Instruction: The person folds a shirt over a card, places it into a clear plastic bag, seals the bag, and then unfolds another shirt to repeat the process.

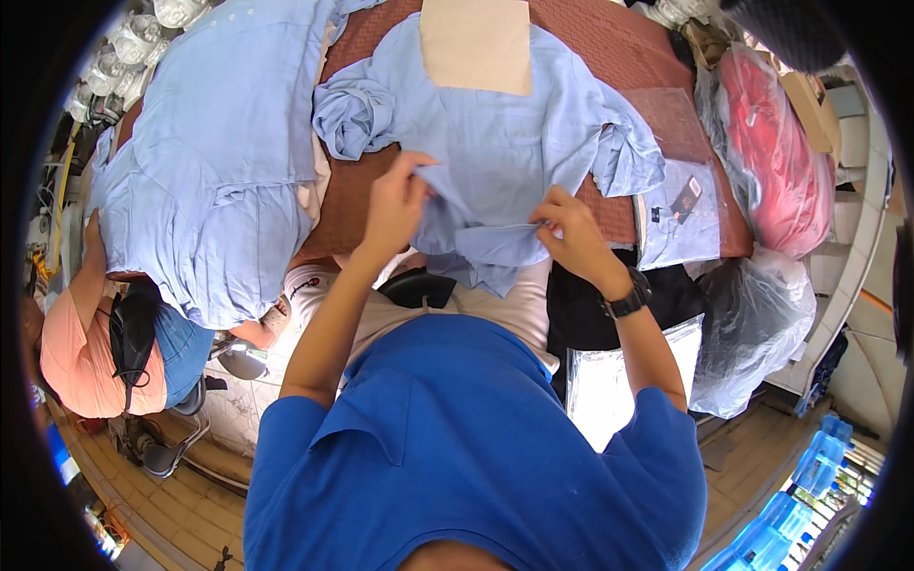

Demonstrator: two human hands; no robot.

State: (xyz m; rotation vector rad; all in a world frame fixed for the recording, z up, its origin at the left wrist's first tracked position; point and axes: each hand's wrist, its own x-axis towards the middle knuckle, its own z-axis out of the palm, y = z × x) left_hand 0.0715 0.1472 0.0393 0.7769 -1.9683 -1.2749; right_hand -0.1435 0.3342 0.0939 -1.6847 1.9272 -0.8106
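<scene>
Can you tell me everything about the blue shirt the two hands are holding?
The light blue shirt looks like soft, thin, plain cloth with some wrinkles. It is spread on a reddish-brown table cover, its left side bunched into a rumpled roll and its right side crumpled. A beige sheet lies across its top middle. The left hand and right hand pinch up its lower part, which droops toward the person.
</scene>
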